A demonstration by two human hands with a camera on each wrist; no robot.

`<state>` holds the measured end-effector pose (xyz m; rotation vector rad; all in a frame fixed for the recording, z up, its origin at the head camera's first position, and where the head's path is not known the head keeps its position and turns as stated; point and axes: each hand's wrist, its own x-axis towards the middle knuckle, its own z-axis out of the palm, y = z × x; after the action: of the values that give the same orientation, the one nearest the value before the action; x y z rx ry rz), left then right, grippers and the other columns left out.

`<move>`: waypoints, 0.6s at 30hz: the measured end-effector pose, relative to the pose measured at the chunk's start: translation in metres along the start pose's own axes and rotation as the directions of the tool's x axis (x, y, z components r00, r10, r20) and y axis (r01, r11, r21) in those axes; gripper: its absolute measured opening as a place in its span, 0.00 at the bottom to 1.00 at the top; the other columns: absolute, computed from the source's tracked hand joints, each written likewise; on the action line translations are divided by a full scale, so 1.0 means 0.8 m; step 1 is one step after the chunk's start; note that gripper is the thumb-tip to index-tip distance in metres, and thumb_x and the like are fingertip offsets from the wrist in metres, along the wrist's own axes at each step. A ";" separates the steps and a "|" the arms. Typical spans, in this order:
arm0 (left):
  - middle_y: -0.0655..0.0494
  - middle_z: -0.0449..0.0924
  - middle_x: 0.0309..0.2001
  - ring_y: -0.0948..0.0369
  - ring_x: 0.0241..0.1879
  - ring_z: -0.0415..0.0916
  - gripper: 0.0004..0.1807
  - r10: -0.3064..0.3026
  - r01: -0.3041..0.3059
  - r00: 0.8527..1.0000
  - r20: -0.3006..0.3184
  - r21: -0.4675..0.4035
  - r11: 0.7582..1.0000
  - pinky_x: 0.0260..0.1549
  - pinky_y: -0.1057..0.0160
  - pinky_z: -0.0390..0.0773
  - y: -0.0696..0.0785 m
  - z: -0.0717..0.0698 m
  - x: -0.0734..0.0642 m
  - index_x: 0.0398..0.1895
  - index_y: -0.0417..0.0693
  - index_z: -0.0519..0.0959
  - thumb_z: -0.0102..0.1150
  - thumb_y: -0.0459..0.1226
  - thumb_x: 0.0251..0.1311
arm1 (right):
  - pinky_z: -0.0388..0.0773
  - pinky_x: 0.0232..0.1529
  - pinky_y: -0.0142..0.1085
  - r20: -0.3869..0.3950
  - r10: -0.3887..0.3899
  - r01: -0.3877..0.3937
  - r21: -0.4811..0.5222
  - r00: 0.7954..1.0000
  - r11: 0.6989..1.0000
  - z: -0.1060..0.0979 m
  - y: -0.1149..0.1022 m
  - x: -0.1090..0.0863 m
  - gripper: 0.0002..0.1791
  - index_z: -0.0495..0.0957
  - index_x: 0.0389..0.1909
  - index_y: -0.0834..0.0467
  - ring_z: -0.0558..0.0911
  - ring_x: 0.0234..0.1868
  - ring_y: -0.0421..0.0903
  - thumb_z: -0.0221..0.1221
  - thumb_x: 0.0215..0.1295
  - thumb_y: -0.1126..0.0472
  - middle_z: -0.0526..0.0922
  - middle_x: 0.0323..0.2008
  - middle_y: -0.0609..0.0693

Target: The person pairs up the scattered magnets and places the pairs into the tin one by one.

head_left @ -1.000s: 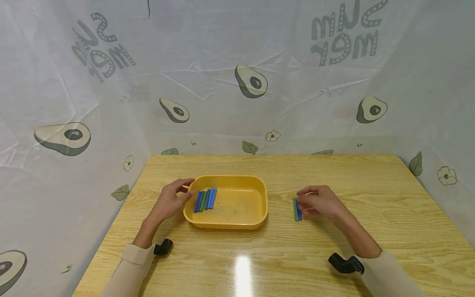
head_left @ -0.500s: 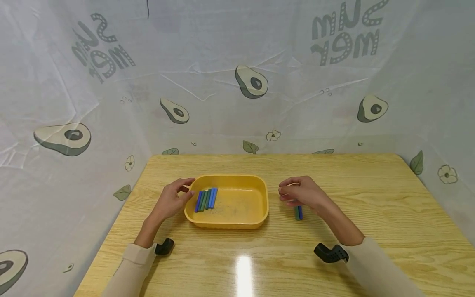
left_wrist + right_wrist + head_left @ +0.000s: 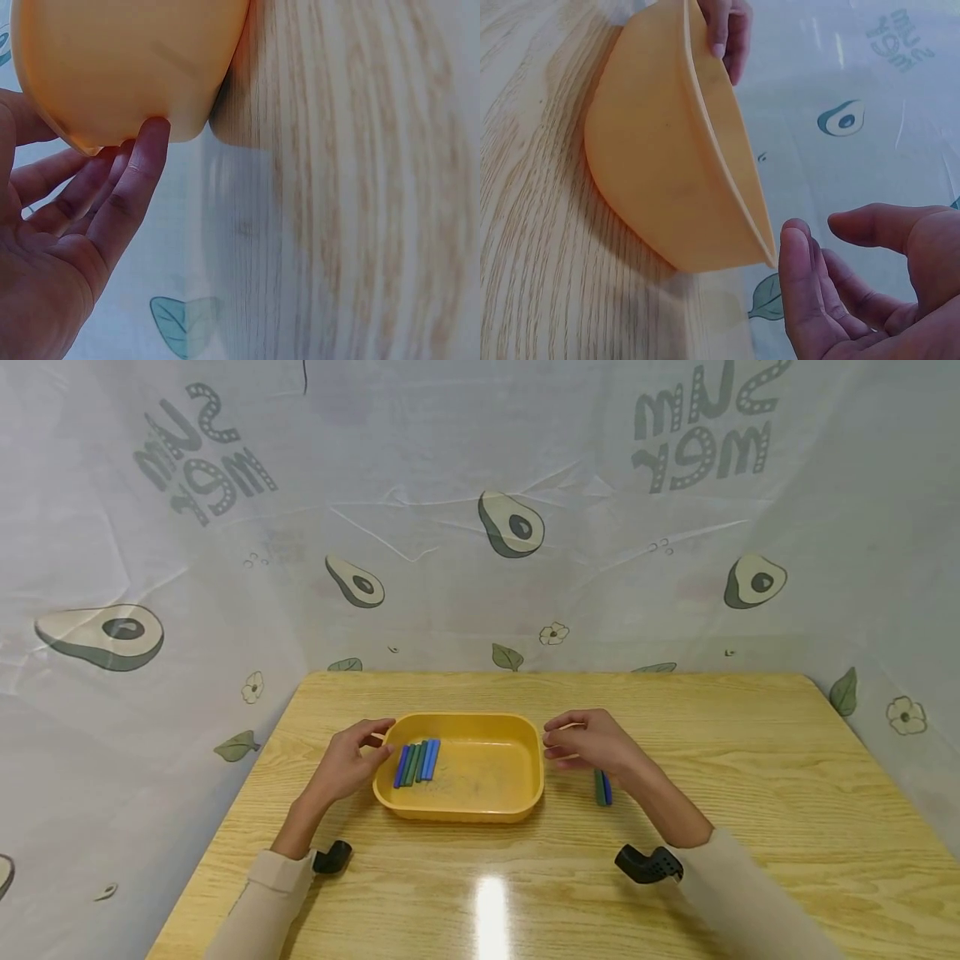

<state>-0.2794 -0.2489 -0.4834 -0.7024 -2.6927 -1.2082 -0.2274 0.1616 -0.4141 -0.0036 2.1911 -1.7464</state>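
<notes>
A yellow plastic tray (image 3: 487,781) stands on the table. Several chalk sticks (image 3: 417,763) in blue, dark green and violet-blue lie side by side in its left part. My left hand (image 3: 347,762) holds the left rim, thumb over the edge and fingers against the outer wall (image 3: 112,82). Close to the right rim, my right hand (image 3: 592,741) hovers with loosely bent fingers. The right wrist view shows a gap between its thumb and fingers (image 3: 799,285), with nothing held. Below that hand, a green stick (image 3: 599,787) and a blue stick (image 3: 607,788) lie on the table, partly hidden.
The wooden table (image 3: 450,877) reaches back to a pale curtain (image 3: 427,468) printed with avocados. More curtain hangs along the left and right sides. Black wrist devices (image 3: 332,858) sit at both cuffs.
My right hand has moved left, from above the two loose sticks to the tray's right rim. The left hand and the tray have stayed nearly in place.
</notes>
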 end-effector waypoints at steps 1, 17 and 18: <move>0.46 0.79 0.58 0.50 0.49 0.81 0.24 0.000 0.000 1.000 -0.002 0.001 1.000 0.40 0.55 0.85 0.001 0.001 -0.001 0.66 0.47 0.75 0.62 0.38 0.67 | 0.82 0.52 0.51 0.003 -0.003 0.003 0.003 1.000 1.000 0.001 -0.001 0.000 0.25 0.73 0.60 0.69 0.86 0.47 0.54 0.60 0.70 0.57 0.84 0.48 0.63; 0.46 0.79 0.58 0.51 0.49 0.81 0.24 -0.013 0.014 1.000 -0.017 0.024 1.000 0.41 0.54 0.85 0.016 0.008 -0.018 0.66 0.47 0.75 0.62 0.38 0.67 | 0.82 0.51 0.50 0.111 -0.054 0.053 0.015 0.992 0.998 0.026 -0.009 0.007 0.24 0.73 0.59 0.69 0.87 0.44 0.52 0.61 0.67 0.59 0.85 0.45 0.60; 0.47 0.79 0.58 0.51 0.49 0.81 0.24 -0.018 0.019 1.000 -0.018 0.022 1.000 0.41 0.55 0.85 0.017 0.009 -0.019 0.66 0.48 0.75 0.62 0.38 0.67 | 0.82 0.51 0.50 0.115 -0.056 0.054 0.019 0.992 0.998 0.028 -0.009 0.007 0.24 0.73 0.59 0.69 0.87 0.45 0.52 0.61 0.67 0.60 0.84 0.46 0.60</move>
<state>-0.2591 -0.2416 -0.4833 -0.6622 -2.7000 -1.1810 -0.2285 0.1375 -0.4127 -0.1591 2.1131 -1.7466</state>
